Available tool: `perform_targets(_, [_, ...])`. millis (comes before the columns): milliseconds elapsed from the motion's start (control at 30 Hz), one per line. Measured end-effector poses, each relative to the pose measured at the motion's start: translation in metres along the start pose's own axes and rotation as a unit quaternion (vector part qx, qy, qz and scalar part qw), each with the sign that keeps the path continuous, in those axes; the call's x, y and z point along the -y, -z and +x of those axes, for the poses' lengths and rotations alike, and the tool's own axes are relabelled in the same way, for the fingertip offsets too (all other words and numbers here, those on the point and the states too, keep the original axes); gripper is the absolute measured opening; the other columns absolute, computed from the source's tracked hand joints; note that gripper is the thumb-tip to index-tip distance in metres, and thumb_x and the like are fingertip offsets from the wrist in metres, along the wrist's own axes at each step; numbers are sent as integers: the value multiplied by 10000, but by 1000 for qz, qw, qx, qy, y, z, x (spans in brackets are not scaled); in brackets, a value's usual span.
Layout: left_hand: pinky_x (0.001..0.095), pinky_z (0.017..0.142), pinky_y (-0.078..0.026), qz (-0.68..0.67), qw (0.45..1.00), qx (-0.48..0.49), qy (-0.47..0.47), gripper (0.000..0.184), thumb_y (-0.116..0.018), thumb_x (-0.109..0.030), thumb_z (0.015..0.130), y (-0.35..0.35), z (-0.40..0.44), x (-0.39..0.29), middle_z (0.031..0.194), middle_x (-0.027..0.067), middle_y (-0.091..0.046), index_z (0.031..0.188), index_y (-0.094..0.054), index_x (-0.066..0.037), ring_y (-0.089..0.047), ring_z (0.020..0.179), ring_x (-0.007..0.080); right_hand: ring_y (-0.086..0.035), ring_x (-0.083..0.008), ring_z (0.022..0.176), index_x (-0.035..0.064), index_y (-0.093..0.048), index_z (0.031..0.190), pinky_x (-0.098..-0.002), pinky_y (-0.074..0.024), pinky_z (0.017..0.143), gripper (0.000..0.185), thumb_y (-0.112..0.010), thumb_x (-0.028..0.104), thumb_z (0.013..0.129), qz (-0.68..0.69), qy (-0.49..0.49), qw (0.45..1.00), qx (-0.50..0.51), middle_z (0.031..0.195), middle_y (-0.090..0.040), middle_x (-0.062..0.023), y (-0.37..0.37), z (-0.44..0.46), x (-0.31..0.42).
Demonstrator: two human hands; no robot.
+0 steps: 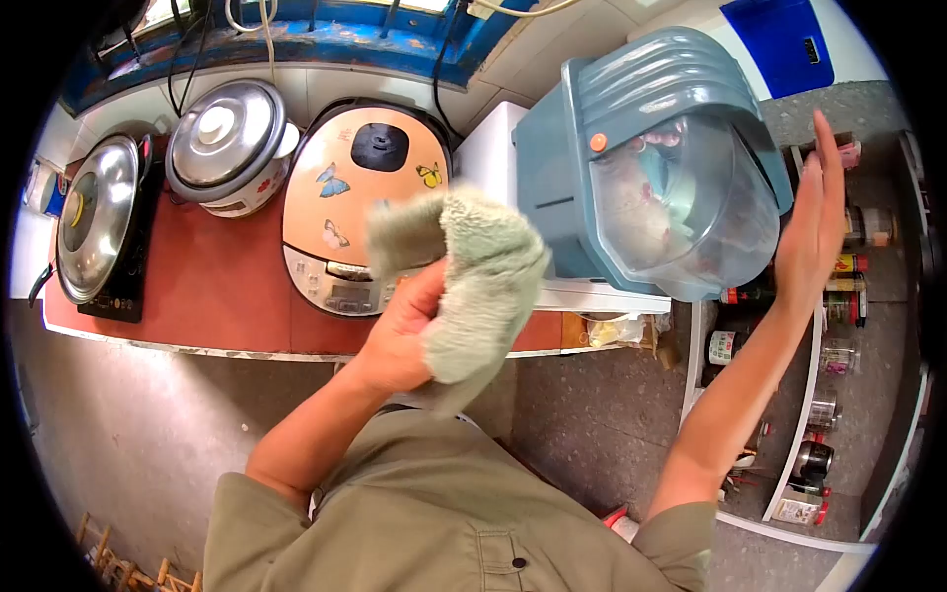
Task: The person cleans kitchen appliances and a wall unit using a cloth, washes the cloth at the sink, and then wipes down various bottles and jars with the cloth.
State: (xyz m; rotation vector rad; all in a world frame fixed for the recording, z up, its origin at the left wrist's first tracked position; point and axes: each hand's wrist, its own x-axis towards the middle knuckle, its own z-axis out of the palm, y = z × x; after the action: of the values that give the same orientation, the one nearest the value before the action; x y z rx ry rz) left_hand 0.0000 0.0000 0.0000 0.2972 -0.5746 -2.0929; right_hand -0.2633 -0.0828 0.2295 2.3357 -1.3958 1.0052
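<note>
My left hand (397,340) is closed around a pale green cloth (488,286), which hangs folded over the fingers in front of my body. Behind the cloth sits an orange-topped electric cooker (380,183) with butterfly pictures and a control panel, its right side partly covered. My right hand (817,227) is raised with the fingers stretched out and holds nothing. It is beside the right end of a blue-grey storage box (547,168) with a clear curved cover (681,217). I cannot tell whether the hand touches the box. Pale items show dimly through the cover.
On the red counter (217,296) stand a lidded pot (222,148) and a pan with a steel lid (99,217) on a black hob (133,281). A shelf rack (804,395) with several jars is at the right. A blue container (779,44) lies behind the box.
</note>
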Motion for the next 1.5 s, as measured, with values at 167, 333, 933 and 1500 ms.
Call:
perform_targets(167, [427,1091,-243,447,829,12,-335,425,-609,-95,858,-29,79,41,1401,263,-305,1269,-542,-7,-301,1317,413,-389,-240,1340,42,-473,1373,-343,-236,1116,579,-330,457,994,-12,-140,981,135,1402,-480,-128,-21,39,-56])
perform_targets(333, [455,1090,-249,370,855,-61,-357,604,-542,-254,905,-38,119,59,1400,293,-309,1391,-331,37,-305,1300,464,-390,-209,1336,70,-495,1367,-317,-233,1114,571,-353,469,984,-11,-180,978,107,1416,-472,-94,-30,35,-52])
perform_targets(933, [459,932,-406,547,742,-148,-360,271,-458,-69,853,45,156,114,1141,238,-548,1090,-561,12,-502,1089,398,-382,-207,1343,92,-483,1378,-327,-223,1125,537,-306,429,1000,-42,-116,988,92,1408,-477,-85,-33,32,-63])
perform_targets(1500, [414,839,-429,712,682,-89,-141,152,-543,-93,856,42,58,102,988,149,-537,989,-575,-25,-509,935,297,-295,-249,1397,43,-385,1428,-419,-189,1152,508,-289,304,1002,61,-121,986,-99,1465,-388,-127,32,-34,-95])
